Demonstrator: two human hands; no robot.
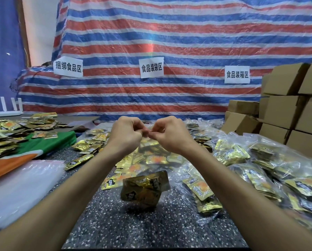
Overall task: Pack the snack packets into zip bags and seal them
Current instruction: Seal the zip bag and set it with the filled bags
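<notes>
My left hand (127, 134) and my right hand (168, 134) are raised side by side over the table, fingertips meeting, both pinching the top edge of a clear zip bag (151, 160) that hangs down between them. In the bag's bottom sit several gold snack packets (144, 189), just above the speckled tabletop (133, 223). Loose gold packets (151, 158) lie in a heap behind the bag.
Filled zip bags (260, 169) pile up at the right, below stacked cardboard boxes (287, 109). A stack of empty zip bags (23, 183) lies at the left beside a green and orange cloth (43, 147) with more packets (10, 129). A striped tarp (169, 42) hangs behind.
</notes>
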